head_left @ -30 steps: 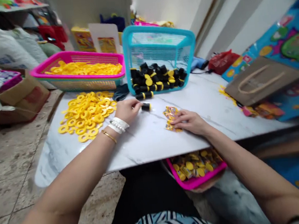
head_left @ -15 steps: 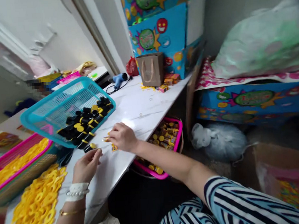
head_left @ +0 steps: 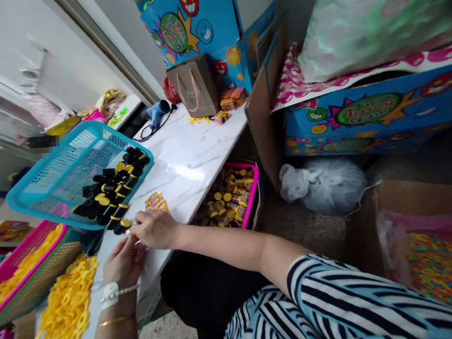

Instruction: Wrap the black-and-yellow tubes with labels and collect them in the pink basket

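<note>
My left hand [head_left: 122,260] and my right hand [head_left: 156,229] meet at the fingertips above the table's near edge. Both are closed in a pinch, and a tiny pale bit shows between them, too small to name. Just beyond my right hand lie orange printed labels [head_left: 156,200] in a small pile. Black tubs with yellow lids [head_left: 113,190] fill the lower side of a tilted turquoise basket [head_left: 26,200]; the nearest ones lie right by my fingertips. A heap of yellow plastic rings with handles [head_left: 69,304] spreads left of my left wrist.
A pink basket of labelled tubs [head_left: 256,188] stands below the table's right edge. Left is a pink basket [head_left: 53,229] with more yellow pieces. A paper bag [head_left: 199,87], a blue hair dryer [head_left: 157,111] and blue cartons [head_left: 198,29] stand at the back. A knotted plastic bag [head_left: 330,184] lies right.
My right hand has moved from the orange labels to my left hand, and their fingertips now meet. The view has shifted, so the table and cartons appear further left.
</note>
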Demonstrator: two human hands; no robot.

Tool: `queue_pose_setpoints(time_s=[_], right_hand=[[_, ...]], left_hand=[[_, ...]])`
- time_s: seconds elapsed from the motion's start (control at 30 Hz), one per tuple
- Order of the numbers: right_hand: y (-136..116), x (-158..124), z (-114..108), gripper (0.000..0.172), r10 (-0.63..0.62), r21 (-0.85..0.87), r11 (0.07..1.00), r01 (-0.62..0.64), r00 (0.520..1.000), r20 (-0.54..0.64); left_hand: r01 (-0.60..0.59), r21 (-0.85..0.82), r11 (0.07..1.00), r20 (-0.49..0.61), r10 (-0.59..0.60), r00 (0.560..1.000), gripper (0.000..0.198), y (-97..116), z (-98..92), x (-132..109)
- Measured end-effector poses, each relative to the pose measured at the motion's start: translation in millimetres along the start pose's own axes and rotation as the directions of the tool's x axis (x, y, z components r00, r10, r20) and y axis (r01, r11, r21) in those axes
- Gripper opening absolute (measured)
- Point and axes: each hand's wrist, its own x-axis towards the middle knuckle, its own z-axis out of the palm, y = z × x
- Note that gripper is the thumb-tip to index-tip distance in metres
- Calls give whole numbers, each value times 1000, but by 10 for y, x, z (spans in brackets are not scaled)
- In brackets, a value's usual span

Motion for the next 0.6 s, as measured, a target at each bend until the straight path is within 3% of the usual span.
queue_pose_setpoints(time_s=[0.07,0.13,0.17,0.3,0.47,0.6], right_hand=[[19,17,-23,18,197,256,948,-190,980,0],[43,33,-7,31,384,453,812,-367,921,58],[56,45,18,36,405,482,784,-392,911,82],[98,169,192,28,338,570,732,-373,925,171],[-29,439,360,31,209,586,752,-301,953,222],[-196,766,534,36,180,520,808,-277,956,230]], left_hand=[[-20,-50,999,-40,18,999,30,2,-9,24],[-45,-79,996,-72,39,997,38,11,-44,12],[-57,-92,994,-71,51,996,42,16,-69,-3],[-141,-137,980,-12,141,990,54,30,-161,-14],[-213,-193,958,-91,198,976,53,47,-297,100],[-266,-206,942,-124,244,962,57,48,-470,314]])
